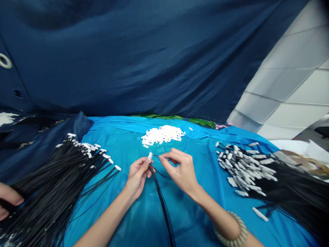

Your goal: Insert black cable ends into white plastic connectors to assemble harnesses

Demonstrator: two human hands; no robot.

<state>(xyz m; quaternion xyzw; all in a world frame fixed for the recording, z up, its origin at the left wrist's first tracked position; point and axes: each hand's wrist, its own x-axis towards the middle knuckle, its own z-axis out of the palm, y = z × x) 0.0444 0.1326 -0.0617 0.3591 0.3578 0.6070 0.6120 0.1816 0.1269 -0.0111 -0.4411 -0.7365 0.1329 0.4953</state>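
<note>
Between thumb and fingers, my left hand (pixel 138 173) grips a small white connector (pixel 150 157). A bundle of thin black wires (pixel 162 202) hangs below it and runs down toward me. Just to the right, my right hand (pixel 181 168) pinches a single black wire (pixel 156 156), its tip pointing at the connector; whether the tip touches it I cannot tell. Behind both hands lies a heap of loose white connectors (pixel 163 134) on the blue cloth (pixel 123 137).
On the left spreads a large pile of black wires (pixel 51 181) with white connectors at their ends; another person's hand (pixel 10 200) rests at its edge. A second bundle of connector-tipped wires (pixel 295 192) lies on the right. A dark blue curtain (pixel 144 58) hangs behind.
</note>
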